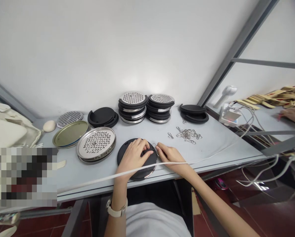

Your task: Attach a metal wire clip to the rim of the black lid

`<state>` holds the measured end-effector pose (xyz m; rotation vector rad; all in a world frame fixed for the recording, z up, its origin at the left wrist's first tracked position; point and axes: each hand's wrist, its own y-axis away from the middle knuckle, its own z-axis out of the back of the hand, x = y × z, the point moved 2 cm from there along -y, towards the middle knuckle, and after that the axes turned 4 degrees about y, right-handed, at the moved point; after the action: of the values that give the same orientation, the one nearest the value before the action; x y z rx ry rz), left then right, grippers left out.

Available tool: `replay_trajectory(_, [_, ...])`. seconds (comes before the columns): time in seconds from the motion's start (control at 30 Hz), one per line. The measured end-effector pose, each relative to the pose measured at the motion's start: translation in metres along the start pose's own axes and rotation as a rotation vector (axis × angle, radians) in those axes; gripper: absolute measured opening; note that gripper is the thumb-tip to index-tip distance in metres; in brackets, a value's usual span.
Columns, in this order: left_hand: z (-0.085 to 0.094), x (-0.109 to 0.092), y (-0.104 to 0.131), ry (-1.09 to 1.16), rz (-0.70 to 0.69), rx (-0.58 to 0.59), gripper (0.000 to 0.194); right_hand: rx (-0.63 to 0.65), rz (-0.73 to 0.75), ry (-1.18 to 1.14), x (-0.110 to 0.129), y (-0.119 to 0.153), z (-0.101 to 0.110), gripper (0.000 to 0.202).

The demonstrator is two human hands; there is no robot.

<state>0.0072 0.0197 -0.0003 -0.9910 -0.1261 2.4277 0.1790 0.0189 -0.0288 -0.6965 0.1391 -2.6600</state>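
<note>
My left hand [134, 156] lies over a round black disc [124, 153] near the table's front edge, holding it with bent fingers while the thumb points right. A shiny metal rim shows along the disc's lower right side. At that right edge my right hand [169, 156] is closed in a pinch on a small wire clip [154, 144], partly hidden by the fingers. Beyond my right hand, a loose pile of silver wire clips [188, 134] is spread on the table. One single clip [170, 135] lies left of the pile.
Two stacks of black rings with perforated metal plates, left [133, 107] and right [160, 107], stand by the wall. Perforated [96, 144] and olive [70, 133] discs lie left. A white cable [127, 171] crosses in front. Another person's hand [294, 115] is far right.
</note>
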Motion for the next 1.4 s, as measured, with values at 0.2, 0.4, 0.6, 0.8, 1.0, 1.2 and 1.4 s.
replay_trajectory(0.2, [0.0, -0.0011, 0.0002, -0.001, 0.002, -0.007, 0.007, 0.017, -0.014, -0.012, 0.0015, 0.0005, 0.0016, 0.025])
replay_trajectory(0.4, [0.0004, -0.001, 0.0008, -0.001, 0.002, -0.009, 0.007, 0.023, 0.002, -0.004, 0.0019, 0.0001, 0.0017, 0.022])
replay_trajectory(0.6, [0.0005, -0.0008, 0.0005, 0.01, 0.003, -0.013, 0.006, 0.032, 0.021, 0.049, 0.0019, -0.0002, 0.0008, 0.023])
replay_trajectory(0.8, [0.0002, -0.0006, 0.0007, 0.004, -0.004, -0.003, 0.007, 0.05, 0.034, 0.058, 0.0022, -0.0013, 0.0022, 0.024])
replay_trajectory(1.0, [0.0007, -0.0022, 0.0013, -0.041, -0.015, 0.022, 0.018, 0.054, 0.038, 0.04, 0.0013, -0.0015, 0.0021, 0.024])
replay_trajectory(1.2, [0.0003, -0.0024, 0.0004, -0.056, -0.02, 0.039, 0.029, 0.054, 0.042, -0.023, 0.0006, -0.0014, 0.0023, 0.024])
replay_trajectory(1.4, [-0.0001, -0.003, 0.0, -0.051, -0.026, 0.048, 0.029, 0.056, 0.008, -0.058, 0.001, -0.0013, 0.003, 0.025])
